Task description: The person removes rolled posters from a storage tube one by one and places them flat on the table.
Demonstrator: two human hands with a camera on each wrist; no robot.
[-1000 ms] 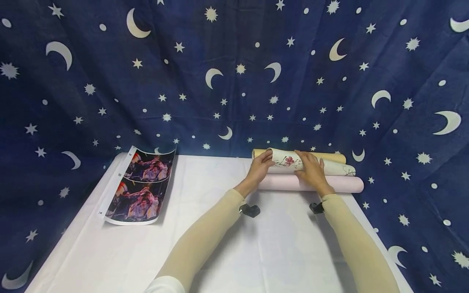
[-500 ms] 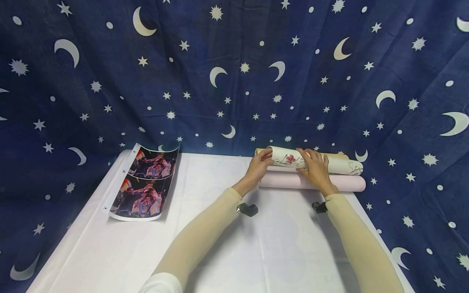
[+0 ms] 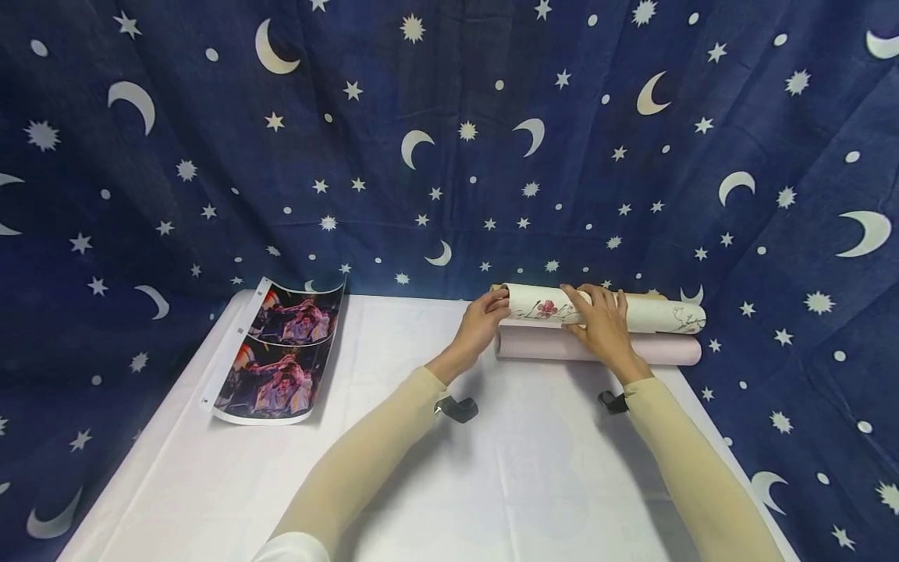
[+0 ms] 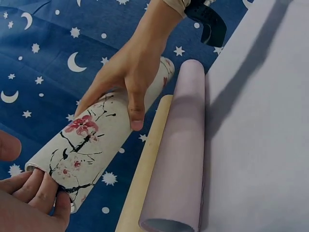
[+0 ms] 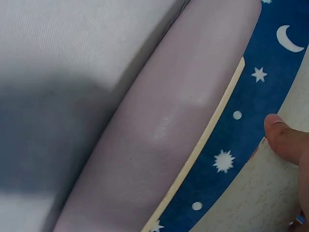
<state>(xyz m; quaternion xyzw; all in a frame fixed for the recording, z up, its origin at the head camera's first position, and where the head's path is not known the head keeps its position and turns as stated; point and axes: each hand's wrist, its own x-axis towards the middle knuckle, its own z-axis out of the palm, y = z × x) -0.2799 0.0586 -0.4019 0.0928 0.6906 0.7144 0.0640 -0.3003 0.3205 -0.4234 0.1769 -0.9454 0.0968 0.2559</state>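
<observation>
A cream paper roll (image 3: pixel 652 314) printed with red blossoms and dark branches lies across the back right of the table in the head view. My right hand (image 3: pixel 602 318) grips it around the middle, thumb on the near side. At its left end, my left hand (image 3: pixel 479 326) holds the edge, several fingertips tucked into the opening, as the left wrist view shows on that hand (image 4: pixel 34 203). A pale pink roll (image 3: pixel 562 344) lies just in front, parallel to it. Behind and mostly hidden is a yellow roll (image 4: pixel 140 193).
Far to the left stands a curled glossy sheet (image 3: pixel 281 351) with two dark, colourful photos on it. A white cloth covers the table (image 3: pixel 393 351). The blue curtain (image 3: pixel 449 101) with moons and stars hangs behind and at both sides.
The floral roll has shifted, its right end now farther right and covering more of the yellow roll. My left hand has moved left with the roll's left end. The photo sheet stays put.
</observation>
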